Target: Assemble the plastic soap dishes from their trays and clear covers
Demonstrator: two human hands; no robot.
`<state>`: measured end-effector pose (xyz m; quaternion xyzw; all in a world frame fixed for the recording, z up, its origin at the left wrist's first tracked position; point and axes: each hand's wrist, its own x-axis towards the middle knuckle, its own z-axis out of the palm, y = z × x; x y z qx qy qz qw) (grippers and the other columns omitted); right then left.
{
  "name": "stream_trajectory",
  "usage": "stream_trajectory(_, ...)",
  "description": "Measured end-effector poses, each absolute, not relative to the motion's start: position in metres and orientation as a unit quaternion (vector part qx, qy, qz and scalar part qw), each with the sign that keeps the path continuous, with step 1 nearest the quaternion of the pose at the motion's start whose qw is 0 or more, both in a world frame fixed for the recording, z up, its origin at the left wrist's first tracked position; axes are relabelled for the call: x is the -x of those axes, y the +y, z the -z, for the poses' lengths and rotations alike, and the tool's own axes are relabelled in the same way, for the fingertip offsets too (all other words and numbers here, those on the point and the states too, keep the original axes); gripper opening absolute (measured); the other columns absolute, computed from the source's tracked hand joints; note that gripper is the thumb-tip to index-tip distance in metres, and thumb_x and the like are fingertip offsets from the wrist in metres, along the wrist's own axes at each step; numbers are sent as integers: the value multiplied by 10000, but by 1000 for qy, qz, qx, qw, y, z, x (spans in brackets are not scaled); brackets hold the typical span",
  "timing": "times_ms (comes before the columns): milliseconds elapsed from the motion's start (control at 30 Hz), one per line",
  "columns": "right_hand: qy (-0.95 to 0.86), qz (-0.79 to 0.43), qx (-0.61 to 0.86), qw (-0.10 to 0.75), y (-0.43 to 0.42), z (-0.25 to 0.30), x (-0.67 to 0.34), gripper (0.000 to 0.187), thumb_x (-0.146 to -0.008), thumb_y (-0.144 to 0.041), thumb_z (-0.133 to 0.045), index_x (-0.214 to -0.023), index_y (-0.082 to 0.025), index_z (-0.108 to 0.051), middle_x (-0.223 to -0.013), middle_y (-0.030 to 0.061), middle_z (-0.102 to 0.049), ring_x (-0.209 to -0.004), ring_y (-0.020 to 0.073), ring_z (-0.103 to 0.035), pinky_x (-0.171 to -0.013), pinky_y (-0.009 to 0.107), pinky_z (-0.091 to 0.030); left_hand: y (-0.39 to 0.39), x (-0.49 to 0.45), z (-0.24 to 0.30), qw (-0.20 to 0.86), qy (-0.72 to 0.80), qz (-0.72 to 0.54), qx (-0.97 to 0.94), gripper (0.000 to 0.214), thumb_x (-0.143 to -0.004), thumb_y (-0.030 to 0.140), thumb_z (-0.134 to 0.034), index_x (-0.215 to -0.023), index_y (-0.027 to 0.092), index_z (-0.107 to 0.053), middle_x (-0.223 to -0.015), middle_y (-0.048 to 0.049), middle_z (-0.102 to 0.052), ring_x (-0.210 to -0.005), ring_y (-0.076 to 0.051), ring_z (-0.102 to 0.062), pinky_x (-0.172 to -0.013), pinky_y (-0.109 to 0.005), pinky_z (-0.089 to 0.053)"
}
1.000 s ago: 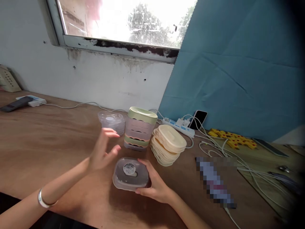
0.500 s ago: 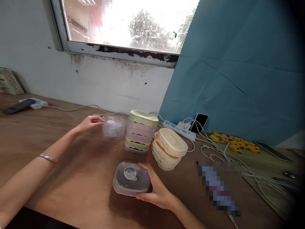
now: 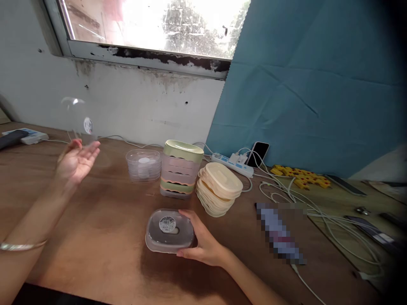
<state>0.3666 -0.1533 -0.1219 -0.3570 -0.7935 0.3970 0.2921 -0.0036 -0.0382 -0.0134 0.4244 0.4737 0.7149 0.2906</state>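
My right hand (image 3: 205, 246) rests on the wooden table (image 3: 95, 237), fingers wrapped round the right side of a clear flat box (image 3: 169, 231) with a round sticker on top. My left hand (image 3: 76, 161) is raised at the left, palm up, with a clear plastic tub (image 3: 78, 120) held at its fingertips; the tub is blurred and carries a small round sticker. Behind the box stand a stack of clear tubs (image 3: 143, 164), a green and pink stack of containers (image 3: 181, 169) and a leaning pile of cream lids (image 3: 218, 188).
A white power strip (image 3: 233, 164) with a phone (image 3: 258, 153) leaning beside it lies by the blue cloth (image 3: 311, 93). White cables (image 3: 305, 207) and yellow pieces (image 3: 299, 178) spread over the right. A dark phone on a white box (image 3: 22, 136) sits far left under the window.
My left hand has left the stack of clear tubs and swung up and to the left, lifting one clear tub with it. My right hand stays on the flat box.
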Motion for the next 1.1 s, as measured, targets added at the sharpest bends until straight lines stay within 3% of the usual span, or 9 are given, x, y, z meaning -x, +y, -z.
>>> stream_trajectory(67,-795,-395,354,294,-153,122,-366,898,-651,-406,-807,-1388,-207,-335,-1366,145,-396,-1280,311,-407,-1095,452,-317,-56,0,23,360,483,-682,-414,289,-927,244,-450,-653,202,-370,-878,-123,-711,-924,-253,-700,-911,-553,-485)
stream_trajectory(133,-796,-393,352,298,-152,122,-366,895,-652,-410,-806,-1386,-207,-336,-1360,143,-400,-1274,310,-412,-1091,450,-321,-73,-11,37,391,482,-661,-421,257,-876,283,-566,-670,193,-441,-864,-147,-717,-930,-286,-701,-920,-557,-484)
stream_trajectory(200,-797,-391,351,299,-152,123,-366,889,-657,-409,-802,-1384,-211,-329,-1364,143,-396,-1276,307,-410,-1090,451,-320,-87,-26,48,375,476,-665,-438,234,-785,317,-705,-701,174,-540,-1001,-138,-709,-1080,-280,-645,-1027,-487,-429)
stream_trajectory(267,-797,-392,351,297,-151,123,-366,892,-657,-407,-803,-1383,-212,-322,-1373,147,-388,-1283,307,-403,-1092,455,-315,-98,-40,52,286,463,-651,-529,203,-739,320,-760,-730,166,-628,-1219,-109,-637,-1211,-264,-556,-1092,-403,-370)
stream_trajectory(367,-798,-390,351,297,-152,123,-367,893,-655,-403,-804,-1381,-217,-320,-1374,146,-392,-1279,308,-408,-1089,454,-318,-114,-54,50,81,425,-537,-724,122,-842,261,-663,-758,178,-688,-1411,-77,-492,-1250,-253,-521,-1066,-367,-388)
stream_trajectory(433,-798,-388,352,298,-152,123,-367,882,-660,-397,-802,-1379,-220,-323,-1372,142,-396,-1274,304,-414,-1085,447,-323,-123,-58,48,8,405,-468,-785,175,-902,205,-578,-764,183,-684,-1444,-76,-452,-1240,-248,-532,-1011,-355,-436)
stream_trajectory(867,-796,-391,353,298,-153,122,-367,872,-663,-374,-806,-1375,-228,-324,-1372,133,-401,-1273,297,-421,-1082,441,-337,-145,-62,56,-3,383,-423,-821,239,-918,60,-488,-817,199,-654,-1517,-25,-339,-1290,-250,-481,-876,-279,-526)
stream_trajectory(1100,-795,-396,351,296,-153,121,-366,876,-669,-372,-804,-1377,-218,-313,-1380,138,-383,-1279,293,-411,-1085,434,-329,-151,-56,63,-4,352,-412,-840,224,-910,61,-489,-873,215,-648,-1538,-33,-301,-1321,-252,-442,-994,-342,-453)
